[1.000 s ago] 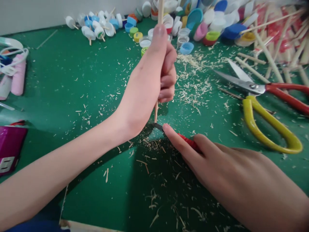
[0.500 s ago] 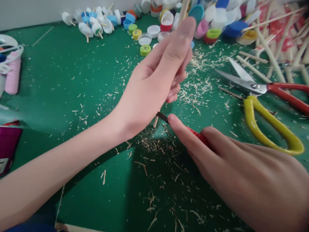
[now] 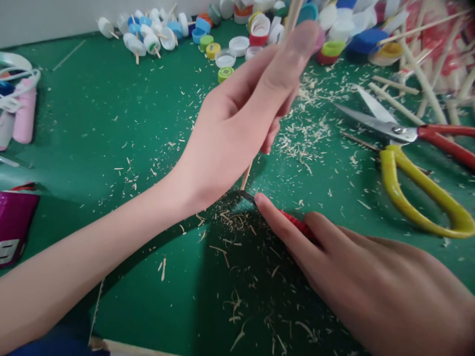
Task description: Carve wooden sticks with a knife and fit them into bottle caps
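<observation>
My left hand (image 3: 245,118) is closed round a thin wooden stick (image 3: 293,16), thumb pressed along it. The stick slants; its upper part rises past the thumb and its narrow lower end shows beneath the palm. My right hand (image 3: 356,267) grips a knife with a red handle (image 3: 297,223), index finger stretched along it towards the dark blade (image 3: 246,196). That blade lies at the stick's lower tip; whether they touch is hard to tell. Pale wood shavings (image 3: 233,217) lie scattered below and around both hands.
Red- and yellow-handled scissors (image 3: 399,129) lie open at the right, near wooden sticks (image 3: 423,84). Bottle caps (image 3: 239,46) crowd the back of the green table (image 3: 92,123), some with sticks through them (image 3: 151,43). A purple box (image 3: 17,225) and a pink object (image 3: 25,111) are at the left.
The knife blade has moved down along the stick to its lower tip, with my right hand shifting slightly down and left. More of the stick's lower end shows. The whole view has shifted slightly.
</observation>
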A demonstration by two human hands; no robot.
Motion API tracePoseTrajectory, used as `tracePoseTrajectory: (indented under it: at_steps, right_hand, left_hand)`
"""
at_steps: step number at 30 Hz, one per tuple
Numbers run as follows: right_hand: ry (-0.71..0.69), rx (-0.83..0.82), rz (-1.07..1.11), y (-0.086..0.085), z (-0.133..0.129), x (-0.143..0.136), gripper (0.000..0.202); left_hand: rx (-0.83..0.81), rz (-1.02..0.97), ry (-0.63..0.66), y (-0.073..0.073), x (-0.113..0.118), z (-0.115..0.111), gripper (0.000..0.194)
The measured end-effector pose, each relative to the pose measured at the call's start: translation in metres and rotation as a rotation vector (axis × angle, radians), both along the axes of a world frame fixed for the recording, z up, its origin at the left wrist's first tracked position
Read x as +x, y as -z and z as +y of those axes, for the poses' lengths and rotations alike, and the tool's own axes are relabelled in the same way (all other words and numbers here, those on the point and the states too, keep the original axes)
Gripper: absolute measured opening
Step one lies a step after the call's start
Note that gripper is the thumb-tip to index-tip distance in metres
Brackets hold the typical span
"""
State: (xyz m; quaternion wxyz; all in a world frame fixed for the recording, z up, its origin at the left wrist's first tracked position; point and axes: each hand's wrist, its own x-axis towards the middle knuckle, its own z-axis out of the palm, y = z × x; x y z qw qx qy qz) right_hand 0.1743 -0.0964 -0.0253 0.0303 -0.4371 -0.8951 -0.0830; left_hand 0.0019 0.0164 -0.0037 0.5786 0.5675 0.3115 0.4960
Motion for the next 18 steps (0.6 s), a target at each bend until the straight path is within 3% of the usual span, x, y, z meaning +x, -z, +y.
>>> tracePoseTrajectory:
  at_steps: [5, 10, 18]
  right_hand:
    - [-0.028, -0.024, 0.028, 0.000, 0.009, 0.006, 0.084]
    - [-0.007, 0.103, -0.020, -0.003, 0.018, 0.009, 0.077]
    - [-0.066, 0.038, -0.064, -0.005, 0.023, 0.012, 0.088]
  left_hand:
    - [0.010, -0.009, -0.006, 0.004, 0.000, 0.003, 0.034]
    - [0.019, -0.025, -0.069, 0.005, 0.007, 0.001, 0.035]
    - [-0.033, -0.012, -0.113, 0.004, 0.007, 0.005, 0.045]
